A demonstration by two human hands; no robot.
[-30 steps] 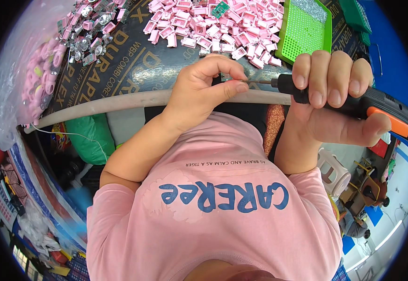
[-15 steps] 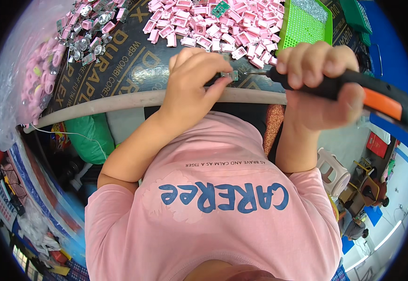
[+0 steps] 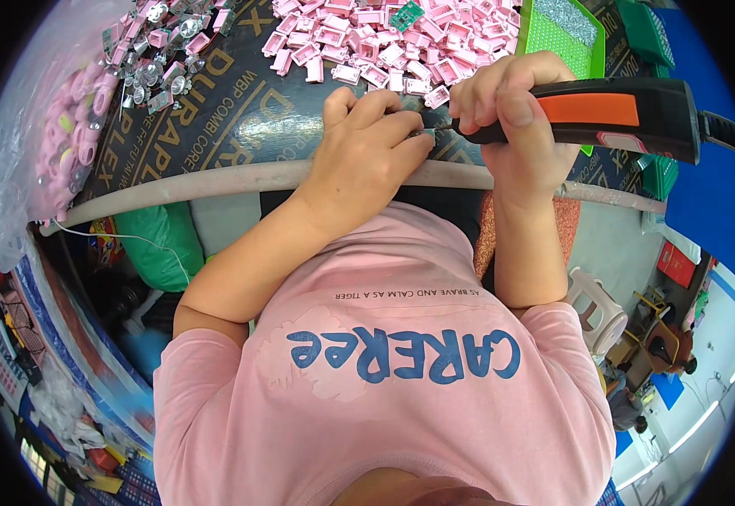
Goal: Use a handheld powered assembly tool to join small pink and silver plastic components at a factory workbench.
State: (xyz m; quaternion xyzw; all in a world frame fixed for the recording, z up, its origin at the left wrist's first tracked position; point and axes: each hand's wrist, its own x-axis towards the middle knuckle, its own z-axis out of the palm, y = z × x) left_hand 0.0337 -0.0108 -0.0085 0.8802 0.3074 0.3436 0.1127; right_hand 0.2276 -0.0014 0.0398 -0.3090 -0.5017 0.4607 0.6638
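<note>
Chunky black power screwdriver (image 3: 578,132) with bright orange side panel (image 3: 591,110)

Bright light leaves glare on the tabletop (image 3: 287,114); outer edges curve.

Pink short-sleeved T-shirt (image 3: 367,430), large blue lettering (image 3: 403,354), smaller dark print (image 3: 405,295)

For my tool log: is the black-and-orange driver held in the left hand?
No, the right hand is wrapped around the black-and-orange driver.
</note>
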